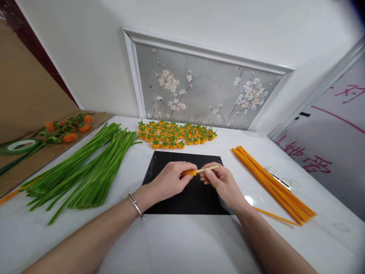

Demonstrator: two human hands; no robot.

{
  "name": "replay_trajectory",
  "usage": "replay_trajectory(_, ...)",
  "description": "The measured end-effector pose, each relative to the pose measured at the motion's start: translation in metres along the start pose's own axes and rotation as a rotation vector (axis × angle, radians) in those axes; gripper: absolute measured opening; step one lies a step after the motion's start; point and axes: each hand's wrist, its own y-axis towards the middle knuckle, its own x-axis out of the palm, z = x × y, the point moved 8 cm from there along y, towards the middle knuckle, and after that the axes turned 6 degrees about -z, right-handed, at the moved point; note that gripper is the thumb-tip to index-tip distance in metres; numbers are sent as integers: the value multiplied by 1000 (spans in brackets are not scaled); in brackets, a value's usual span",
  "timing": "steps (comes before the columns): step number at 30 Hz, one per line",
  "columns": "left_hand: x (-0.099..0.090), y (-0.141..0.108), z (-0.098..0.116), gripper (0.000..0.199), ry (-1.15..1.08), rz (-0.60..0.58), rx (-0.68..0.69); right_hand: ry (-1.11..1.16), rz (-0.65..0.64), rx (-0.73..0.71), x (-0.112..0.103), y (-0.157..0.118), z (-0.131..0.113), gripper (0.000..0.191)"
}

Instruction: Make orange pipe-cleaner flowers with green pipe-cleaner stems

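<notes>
Both hands work close together above a glossy black mat (185,201), wrists spread, fingertips nearly meeting. Left hand (171,177): thumb and fingers pinched on a ridged orange coil (189,172), its far side tucked under the fingers. Right hand (221,182): fingertips clamped on a pale thin stick (209,168), which slants up to the right, its left end meeting the coil (how far it runs inside, cannot tell). Coil and stick are held over the upper part of the mat, between the two hands. A loose orange chenille stem (275,215) lies on the white table (171,247) right of the right wrist; a bit of orange also shows beneath the right palm, the link between them hidden by the arm. Silver bracelet (135,204) on the left wrist.

Right side: a bundle of orange chenille stems (270,184), laid diagonally; just beyond it, a slim metal tool (281,180) and thin pale rings. Left side: a broad spread of green chenille stems (94,175). Behind the mat: rows of small orange flower heads (173,145), green parts uppermost. Far left, on brown cardboard (37,163): stemmed orange flowers (70,137) beside a roll of green tape (21,152). Beyond the table, a framed blossom panel (205,83).
</notes>
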Motion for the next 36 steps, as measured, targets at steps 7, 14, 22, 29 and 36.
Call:
replay_trajectory(7, 1, -2, -3, 13, -96, 4, -91, 10, 34, 12, 3, -3, -6, 28)
replay_trajectory(14, -3, -2, -10, 15, -168, 92, -96, -229, -27, -5, 6, -4, -8, 30)
replay_trajectory(22, -8, -3, -11, 20, -20, 126, -75, -985, -161, -204, 30, -13, -17, 23)
replay_trajectory(29, -4, -2, -16, 23, 94, 88, -69, -1308, -119, -386, 37, -25, -40, 25)
replay_trajectory(36, 7, -4, -7, 21, 165, -9, -20, -1184, -55, -536, 31, -27, -61, 24)
